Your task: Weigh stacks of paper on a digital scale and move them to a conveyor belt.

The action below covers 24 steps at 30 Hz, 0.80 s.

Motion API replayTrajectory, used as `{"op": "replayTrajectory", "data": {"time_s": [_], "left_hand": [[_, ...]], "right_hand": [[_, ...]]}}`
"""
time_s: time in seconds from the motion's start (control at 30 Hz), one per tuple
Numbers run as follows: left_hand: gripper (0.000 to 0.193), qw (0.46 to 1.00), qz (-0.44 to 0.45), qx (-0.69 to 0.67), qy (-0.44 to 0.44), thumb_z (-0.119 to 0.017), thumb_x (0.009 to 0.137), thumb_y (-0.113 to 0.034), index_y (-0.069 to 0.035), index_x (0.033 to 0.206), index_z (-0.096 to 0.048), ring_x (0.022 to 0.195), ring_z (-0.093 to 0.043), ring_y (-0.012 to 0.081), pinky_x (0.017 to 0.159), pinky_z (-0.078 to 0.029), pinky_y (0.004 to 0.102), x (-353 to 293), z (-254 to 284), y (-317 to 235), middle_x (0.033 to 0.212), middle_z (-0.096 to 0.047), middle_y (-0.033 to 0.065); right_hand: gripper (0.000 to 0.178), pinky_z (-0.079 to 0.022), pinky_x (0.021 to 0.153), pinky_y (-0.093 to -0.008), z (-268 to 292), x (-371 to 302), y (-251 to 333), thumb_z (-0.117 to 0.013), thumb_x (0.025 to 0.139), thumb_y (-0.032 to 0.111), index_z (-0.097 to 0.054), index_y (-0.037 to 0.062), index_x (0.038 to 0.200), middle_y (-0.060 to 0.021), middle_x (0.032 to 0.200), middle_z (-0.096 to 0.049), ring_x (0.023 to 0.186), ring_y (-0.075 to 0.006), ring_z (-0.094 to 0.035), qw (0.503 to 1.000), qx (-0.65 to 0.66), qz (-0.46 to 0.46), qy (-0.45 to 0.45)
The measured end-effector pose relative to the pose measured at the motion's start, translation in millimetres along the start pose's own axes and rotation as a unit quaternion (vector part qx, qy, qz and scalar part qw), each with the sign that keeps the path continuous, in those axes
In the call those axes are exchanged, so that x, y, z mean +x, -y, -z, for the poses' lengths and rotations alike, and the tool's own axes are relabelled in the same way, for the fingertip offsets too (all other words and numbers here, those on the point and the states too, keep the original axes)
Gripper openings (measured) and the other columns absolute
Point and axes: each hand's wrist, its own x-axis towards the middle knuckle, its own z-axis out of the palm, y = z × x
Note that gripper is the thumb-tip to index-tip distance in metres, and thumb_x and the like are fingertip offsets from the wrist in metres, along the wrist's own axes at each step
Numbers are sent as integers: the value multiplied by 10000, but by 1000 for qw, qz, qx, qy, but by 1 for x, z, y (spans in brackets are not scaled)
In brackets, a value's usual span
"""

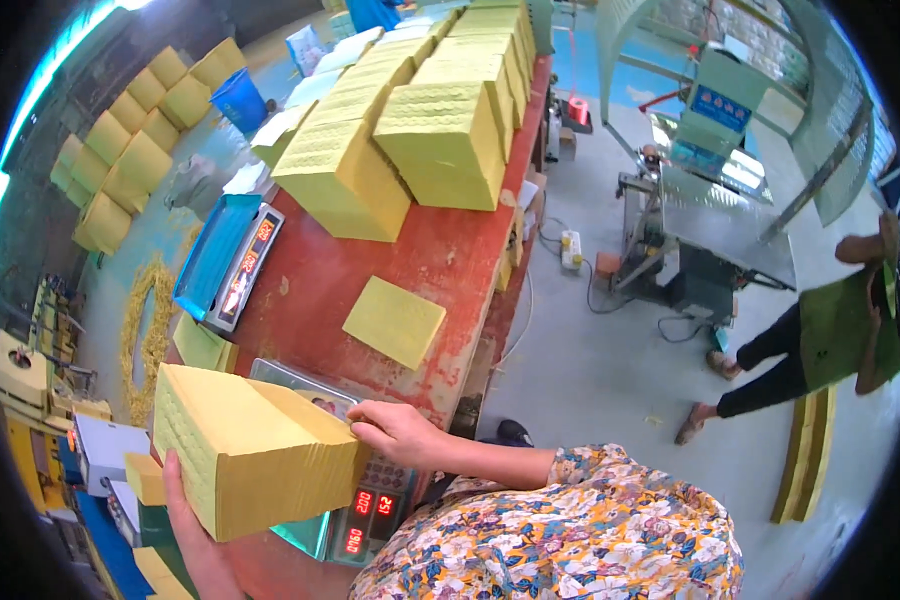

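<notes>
Left grip (192, 528) and right grip (400, 433) clasp the yellow stack (275, 475) between them.

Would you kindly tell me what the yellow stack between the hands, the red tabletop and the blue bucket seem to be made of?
The yellow stack: probably matte paper, given its layered-looking sides. The red tabletop: seemingly painted, with pale worn patches; the base is unclear. The blue bucket: likely smooth plastic, from its even colour.

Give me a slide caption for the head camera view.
Left hand and right hand on a thick yellow stack at a digital scale, with more stacks along the red table.
</notes>
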Motion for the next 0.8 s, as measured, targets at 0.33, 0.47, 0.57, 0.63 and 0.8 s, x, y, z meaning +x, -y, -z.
{"op": "replayTrajectory", "data": {"time_s": [0.33, 0.47, 0.57, 0.63, 0.8], "left_hand": [[559, 997, -11, 45, 55, -395, 1023, -482, -127, 1452, -433, 1252, -519, 227, 1028, -447, 383, 41, 92, 33, 1398, -521, 67], [555, 993, 86, -57, 56, -405, 1020, -477, -122, 1446, -437, 1257, -516, 220, 1013, -457, 374, 20, 50, 29, 1390, -525, 55], [551, 993, 16, -54, 99, -427, 1012, -444, -66, 1411, -456, 1170, -591, 202, 946, -508, 350, 15, 2, 23, 1340, -562, 83], [530, 998, -36, 25, 37, -428, 1018, -418, -61, 1409, -456, 1163, -594, 205, 942, -511, 348, 34, 14, 39, 1341, -559, 84], [487, 990, 10, -142, -4, -432, 1029, -363, -52, 1403, -460, 1181, -574, 207, 973, -485, 343, 94, -52, 28, 1333, -560, 87]], "right_hand": [[491, -564, 770, -347, -22, 12, -12, -591, 947, 328, -537, 26, 1332, -98, 1185, -634, 1029, -193, -621, 947, 272, -161, 58], [616, -526, 741, -328, 2, 14, 12, -625, 919, 403, -510, -12, 1359, -106, 1206, -625, 1020, -167, -604, 925, 303, -229, 11], [576, -501, 823, -314, 33, 29, 21, -638, 925, 395, -548, -27, 1307, -92, 1181, -640, 1040, -162, -599, 892, 365, -258, 63], [518, -486, 852, -315, 52, 50, 29, -639, 934, 375, -581, -25, 1258, -83, 1166, -646, 1044, -160, -601, 873, 410, -245, 101], [441, -483, 727, -307, 108, 144, 27, -557, 964, 399, -610, 65, 1247, -32, 1072, -660, 932, -136, -602, 920, 310, -210, 118]]}}
